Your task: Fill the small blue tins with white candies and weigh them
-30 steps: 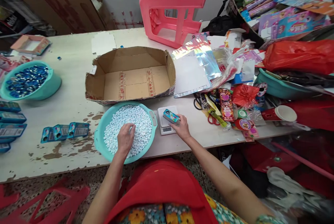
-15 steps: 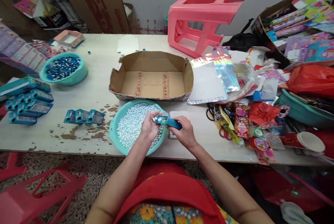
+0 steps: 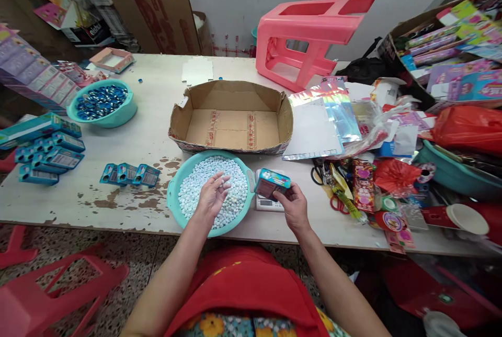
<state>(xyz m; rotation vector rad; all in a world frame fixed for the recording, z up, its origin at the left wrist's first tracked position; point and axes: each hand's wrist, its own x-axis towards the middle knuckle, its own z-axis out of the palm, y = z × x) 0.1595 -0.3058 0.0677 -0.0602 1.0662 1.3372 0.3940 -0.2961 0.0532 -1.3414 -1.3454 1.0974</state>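
My left hand (image 3: 214, 194) is over a turquoise basin (image 3: 171, 206) full of small pale blue and white candies (image 3: 196, 182). Its fingers are curled, palm partly up, with a few of the candies at the fingertips. Between the thumb and fingers of my right hand (image 3: 295, 205) is a small blue printed box (image 3: 271, 182), tilted. The box sits above a white digital scale (image 3: 270, 205), part of which it covers. Several similar blue boxes (image 3: 128, 174) lie in a short row left of the basin.
Behind the basin stands an open cardboard box (image 3: 231, 130). A bowl of blue foil-wrapped pieces (image 3: 113, 117) and stacked blue boxes (image 3: 58, 156) are at left. A pink stool (image 3: 306, 28) lies on the table. Scissors (image 3: 339, 204), packets and bags crowd the right side.
My left hand has drawn back left from the box. My right hand has moved slightly right and turned the box, bringing it over the scale. The view has shifted a little.
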